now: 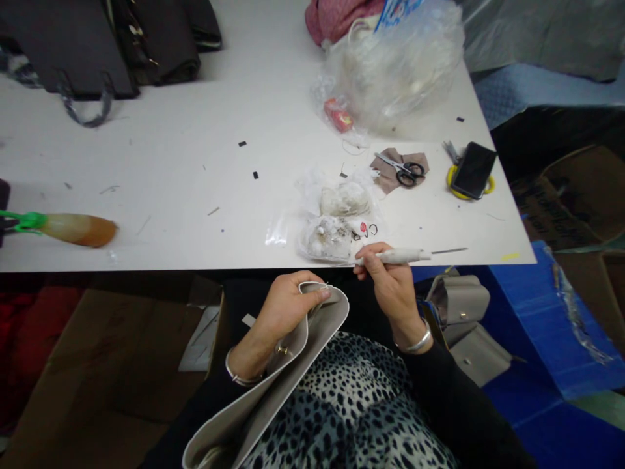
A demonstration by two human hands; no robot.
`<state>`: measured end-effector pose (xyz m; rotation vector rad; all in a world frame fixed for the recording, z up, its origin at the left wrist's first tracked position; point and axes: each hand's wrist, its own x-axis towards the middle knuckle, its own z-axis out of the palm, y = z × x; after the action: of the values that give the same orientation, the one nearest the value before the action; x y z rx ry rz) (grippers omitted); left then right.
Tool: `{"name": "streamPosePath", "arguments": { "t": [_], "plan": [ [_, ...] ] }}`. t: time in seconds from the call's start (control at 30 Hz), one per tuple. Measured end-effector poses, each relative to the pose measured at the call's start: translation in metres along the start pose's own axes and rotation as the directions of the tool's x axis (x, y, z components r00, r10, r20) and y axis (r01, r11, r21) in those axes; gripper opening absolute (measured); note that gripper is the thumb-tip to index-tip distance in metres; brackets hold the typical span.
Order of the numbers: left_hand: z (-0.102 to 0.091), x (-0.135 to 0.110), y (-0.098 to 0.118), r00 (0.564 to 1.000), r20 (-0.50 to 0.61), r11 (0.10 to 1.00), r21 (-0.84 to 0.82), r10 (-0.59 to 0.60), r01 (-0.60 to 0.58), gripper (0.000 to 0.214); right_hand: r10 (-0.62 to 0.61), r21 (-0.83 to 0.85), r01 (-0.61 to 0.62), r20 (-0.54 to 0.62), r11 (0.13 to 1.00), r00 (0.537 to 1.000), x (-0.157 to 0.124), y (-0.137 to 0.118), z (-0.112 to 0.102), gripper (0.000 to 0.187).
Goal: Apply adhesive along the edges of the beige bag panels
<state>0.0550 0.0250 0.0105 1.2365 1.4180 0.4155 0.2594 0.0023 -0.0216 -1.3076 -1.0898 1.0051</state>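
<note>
My left hand (291,305) is closed on the edge of a pale beige handbag (293,371), thumb inside the rim. The bag lies tilted across my lap, its mouth spread and a small gold-coloured clasp showing. At the table's front edge, my right hand (390,280) grips a white-handled tool with a thin metal spike (403,255). Its spike points right, away from the bag. Just beyond that hand lie clear plastic bags (328,236) with whitish contents and black lettering. Black-handled scissors (403,170) rest on a brown scrap farther back.
A black phone (473,170) lies over yellow-handled scissors (452,154). Behind is a large clear plastic bag (400,71). Dark handbags (88,52) stand back left; an orange-brown bottle-shaped object (81,229) lies left. Beige bags (461,299) sit below right, beside blue sheeting (517,339).
</note>
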Motion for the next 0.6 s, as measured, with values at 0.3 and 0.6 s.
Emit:
{"name": "streamPosePath", "arguments": {
  "t": [0.3,0.6],
  "plan": [
    [0.005,0.001,-0.001,0.999,0.024,0.998,0.030,0.047,-0.048,0.018,0.132,0.097,-0.149,0.163,0.984,0.978,-0.011,0.010,0.004,0.036],
    [0.007,0.000,-0.002,0.998,0.049,0.998,0.048,0.036,-0.039,0.018,0.152,0.088,-0.172,0.194,0.981,0.969,-0.012,0.011,0.002,0.038]
  ]
}}
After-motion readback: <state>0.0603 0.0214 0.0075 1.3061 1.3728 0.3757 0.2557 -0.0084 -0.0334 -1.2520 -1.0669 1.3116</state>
